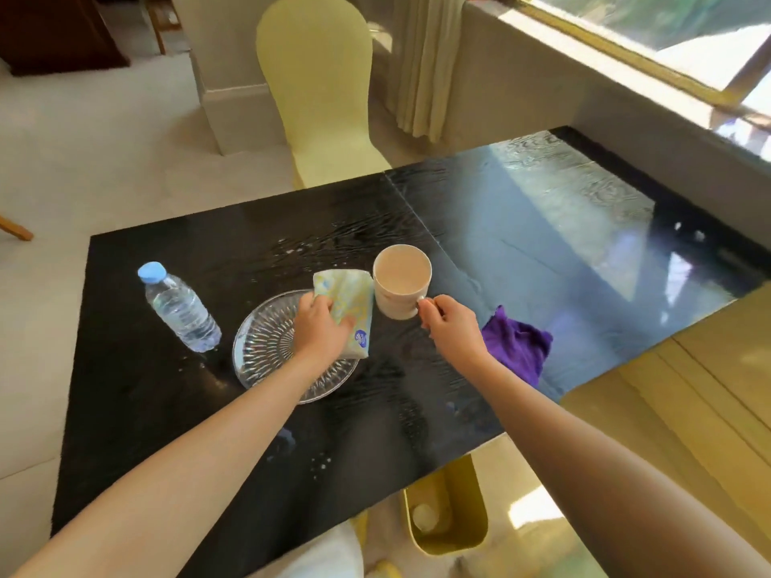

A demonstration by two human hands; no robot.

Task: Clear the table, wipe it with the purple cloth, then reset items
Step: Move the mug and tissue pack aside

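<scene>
Black glossy table (137, 394), frame centre. Left hand (321, 327) grips a tissue pack (348, 304) over a glass plate (267, 348); right hand (448, 323) pinches a mug (400, 285) by its handle. Purple cloth (517, 344) lies just right.

tabletop (542, 260): black, glossy, reflecting
plate (267, 352): clear cut glass
bottle (181, 308): clear plastic
mug (400, 287): smooth, pale ceramic
cloth (519, 348): purple, matt fabric
</scene>
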